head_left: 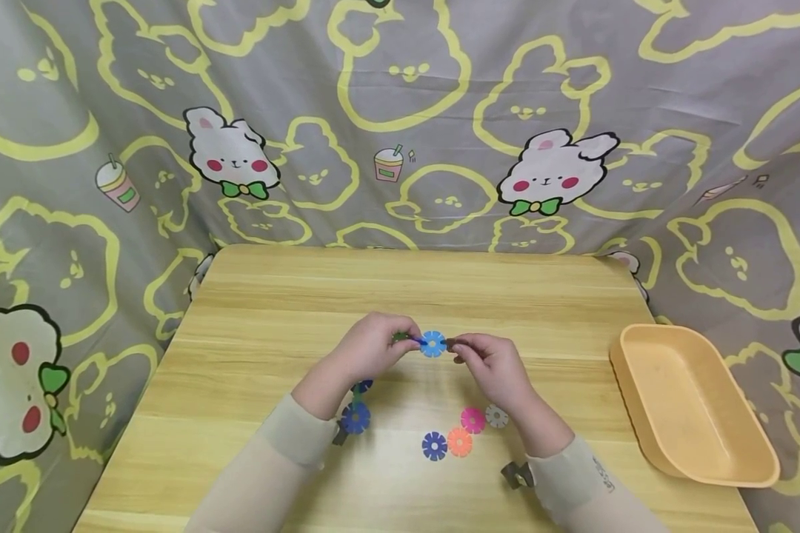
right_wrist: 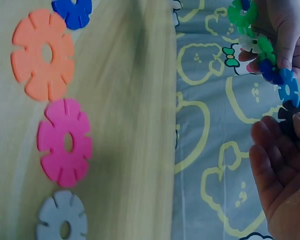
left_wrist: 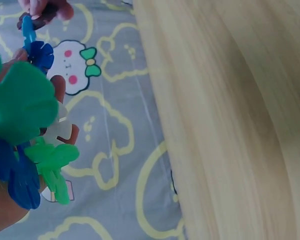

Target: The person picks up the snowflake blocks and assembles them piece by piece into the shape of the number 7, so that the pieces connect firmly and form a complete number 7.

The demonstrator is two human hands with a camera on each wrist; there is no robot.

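Note:
Notched plastic discs are linked in a chain between my hands. My left hand (head_left: 376,342) pinches the chain near a dark blue disc (right_wrist: 270,71), beside a light blue disc (head_left: 432,335). Thumb and fingers of my right hand (head_left: 496,363) pinch a dark brown disc (right_wrist: 288,117) at the light blue disc's edge. More of the chain shows close to the left wrist camera: a green disc (left_wrist: 27,105), a blue disc (left_wrist: 20,177), a light green disc (left_wrist: 52,157) and a white disc (left_wrist: 56,131). Below the left forearm, blue discs (head_left: 355,409) appear in the head view.
Loose on the table (head_left: 253,296) lie a dark blue disc (head_left: 434,437), an orange disc (head_left: 460,433), a pink disc (head_left: 472,411) and a grey disc (head_left: 496,408). At the right stands a yellow plastic bin (head_left: 673,400). A patterned curtain (head_left: 440,89) surrounds the table.

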